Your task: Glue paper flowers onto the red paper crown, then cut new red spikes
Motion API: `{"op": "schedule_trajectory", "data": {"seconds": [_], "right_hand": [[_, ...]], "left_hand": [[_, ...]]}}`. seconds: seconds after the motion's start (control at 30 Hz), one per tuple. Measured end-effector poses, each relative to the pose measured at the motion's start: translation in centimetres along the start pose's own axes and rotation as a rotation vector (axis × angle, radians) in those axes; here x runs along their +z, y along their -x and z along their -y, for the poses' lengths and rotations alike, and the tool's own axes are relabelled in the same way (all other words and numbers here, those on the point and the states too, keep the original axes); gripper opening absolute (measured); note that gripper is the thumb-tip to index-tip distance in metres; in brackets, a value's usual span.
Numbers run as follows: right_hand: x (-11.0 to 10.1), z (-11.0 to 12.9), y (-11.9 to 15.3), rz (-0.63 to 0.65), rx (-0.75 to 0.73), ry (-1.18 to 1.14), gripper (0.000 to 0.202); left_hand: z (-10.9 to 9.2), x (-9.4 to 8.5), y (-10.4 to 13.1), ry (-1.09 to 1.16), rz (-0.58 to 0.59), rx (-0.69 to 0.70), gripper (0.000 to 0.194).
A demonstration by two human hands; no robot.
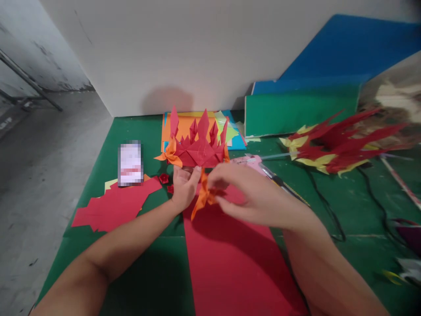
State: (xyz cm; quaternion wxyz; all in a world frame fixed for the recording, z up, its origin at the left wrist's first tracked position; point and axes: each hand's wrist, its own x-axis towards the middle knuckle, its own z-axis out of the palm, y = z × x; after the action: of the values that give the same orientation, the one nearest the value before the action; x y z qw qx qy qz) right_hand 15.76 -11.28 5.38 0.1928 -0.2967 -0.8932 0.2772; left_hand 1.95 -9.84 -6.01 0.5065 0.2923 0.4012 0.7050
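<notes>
A red folded-paper crown (203,149) with tall pointed spikes is held up by my left hand (186,186), whose thumb and fingers close on its lower edge. An orange paper flower (170,152) sits on the crown's left side. My right hand (245,193) pinches a second orange paper flower (204,197) just below the crown's front. Whether that flower touches the crown I cannot tell. Beneath both hands lies a long sheet of red paper (230,263). Two small red paper flowers (163,178) rest beside my left hand.
A phone (130,164) and cut red paper (115,208) lie left on the green table (141,272). Coloured sheets (187,120) are stacked behind the crown. A pink glue gun (253,161), a cutter (274,177), black cords (324,210) and a red-and-yellow paper piece (335,147) occupy the right.
</notes>
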Motion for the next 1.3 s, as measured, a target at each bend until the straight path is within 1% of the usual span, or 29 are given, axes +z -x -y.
{"op": "schedule_trajectory", "data": {"seconds": [0.07, 0.13, 0.23, 0.33, 0.43, 0.53, 0.63, 0.7, 0.77, 0.83, 0.9, 0.97, 1.03, 1.17, 1.3], "right_hand": [[-0.6, -0.8, 0.1, -0.182, 0.042, 0.020, 0.018], [-0.5, -1.6, 0.1, -0.296, 0.066, 0.012, 0.024], [-0.1, -2.2, 0.0, -0.387, 0.076, 0.011, 0.031], [0.3, -2.5, -0.2, -0.428, 0.087, 0.044, 0.029], [0.5, -2.7, -0.4, -0.433, 0.100, 0.068, 0.030], [0.6, -2.8, -0.5, -0.437, 0.090, 0.089, 0.032], [0.6, -2.7, -0.6, -0.485, 0.084, 0.143, 0.027], [0.4, -2.6, -0.5, -0.495, 0.071, 0.216, 0.021], [-0.1, -2.6, -0.4, -0.446, 0.052, 0.286, 0.016], [-0.6, -2.7, -0.2, -0.357, 0.026, 0.336, 0.015], [-1.1, -2.8, 0.0, -0.285, -0.020, 0.377, 0.016], [-1.3, -3.0, 0.1, -0.258, -0.084, 0.401, 0.018], [-1.4, -3.1, 0.1, -0.272, -0.141, 0.407, 0.018], [-1.0, -3.3, 0.0, -0.338, -0.204, 0.403, 0.019], [-0.4, -3.3, -0.3, -0.343, -0.269, 0.459, 0.020]], "left_hand": [[0.0, 0.0, 0.1, 0.020, 0.015, 0.010, 0.046], [0.0, -0.2, 0.1, -0.005, 0.021, 0.012, 0.045], [0.3, -0.3, -0.1, -0.022, 0.039, 0.016, 0.044], [0.6, -0.2, -0.3, 0.029, 0.042, 0.054, 0.046], [0.8, -0.2, -0.3, 0.060, 0.071, 0.067, 0.047], [0.8, -0.3, -0.3, 0.033, 0.079, 0.067, 0.045], [0.9, -0.7, -0.3, -0.044, 0.049, 0.053, 0.042], [0.9, -0.8, -0.3, -0.065, 0.041, 0.041, 0.041], [0.9, -0.7, -0.2, -0.043, 0.023, 0.050, 0.041], [0.7, -0.4, -0.2, -0.032, 0.033, 0.066, 0.041], [0.5, -0.2, -0.2, -0.035, 0.068, 0.083, 0.040], [0.5, -0.1, 0.0, -0.031, 0.108, 0.095, 0.039], [0.5, -0.1, 0.2, -0.017, 0.122, 0.107, 0.038], [0.8, -0.1, 0.7, 0.014, 0.099, 0.112, 0.039], [0.9, -0.1, 0.9, 0.049, 0.094, 0.082, 0.042]]}}
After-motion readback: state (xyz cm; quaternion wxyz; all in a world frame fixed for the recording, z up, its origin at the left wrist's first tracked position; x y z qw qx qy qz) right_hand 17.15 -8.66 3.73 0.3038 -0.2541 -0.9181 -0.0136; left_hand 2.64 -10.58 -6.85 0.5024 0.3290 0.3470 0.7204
